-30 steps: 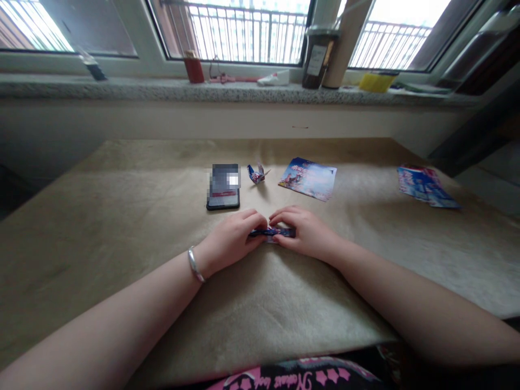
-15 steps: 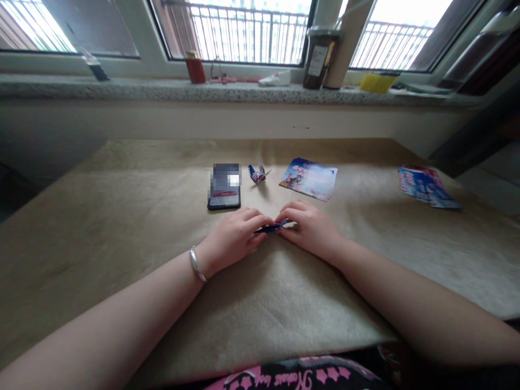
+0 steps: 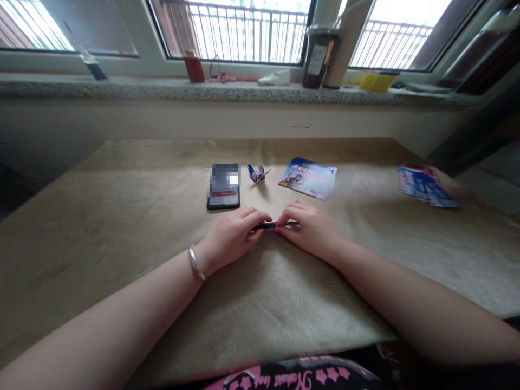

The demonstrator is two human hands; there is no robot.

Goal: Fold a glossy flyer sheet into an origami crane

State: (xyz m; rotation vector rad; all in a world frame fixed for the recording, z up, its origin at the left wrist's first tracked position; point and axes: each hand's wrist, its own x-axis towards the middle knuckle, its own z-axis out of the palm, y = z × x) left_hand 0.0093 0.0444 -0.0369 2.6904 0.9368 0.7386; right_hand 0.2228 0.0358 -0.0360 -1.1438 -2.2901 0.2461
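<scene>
In the head view, the left hand (image 3: 231,235) and the right hand (image 3: 311,230) meet near the middle of the tan-covered table (image 3: 122,216). Both are pinched on a narrow folded paper (image 3: 268,225), dark blue with a pale end. It lies low over the cloth between the two sets of fingertips, and whether it touches the cloth cannot be told. Most of the paper is hidden under the fingers, so only a short strip shows and its folds cannot be made out. A silver bracelet (image 3: 195,264) sits on the left wrist.

Just beyond the hands lies a phone (image 3: 223,187) whose screen is partly blurred out. A small folded paper figure (image 3: 257,173) stands beside it, and a printed sheet (image 3: 309,177) lies flat further right. The print is too small to read. More printed sheets (image 3: 426,187) lie well apart, near the right edge.

On the windowsill (image 3: 122,89) stand a red cup (image 3: 194,67) and a dark jar (image 3: 317,59) with its top cut off by the frame.
</scene>
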